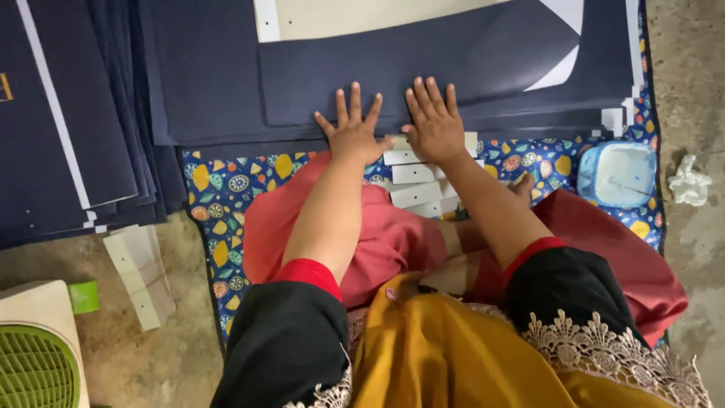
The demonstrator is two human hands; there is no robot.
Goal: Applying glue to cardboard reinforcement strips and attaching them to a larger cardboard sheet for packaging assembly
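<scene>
Two flat hands on a dark card sheet

Two bare hands press side by side on the near edge of a large navy-blue card sheet in the upper middle of the frame. The left hand has its fingers spread wide and flat, gripping nothing; the right hand lies palm down just beside it, fingers together and extended, also holding nothing. The sheet's long axis runs left to right across the frame, slightly tilted up toward the right, and it tops a stack of similar navy sheets.

A light-blue square plastic tub sits at the right middle of the frame on the patterned blue floor mat; it holds a pale whitish liquid with a thin stick resting in it.

Just below the hands lies a fanned pile of white folded card strips, their long sides also running left to right. A further stack of navy-blue sheets with white edges fills the upper left. A crumpled white cloth lies on the bare floor at the right edge, and a green slatted fan housing sits in the lower left corner
</scene>
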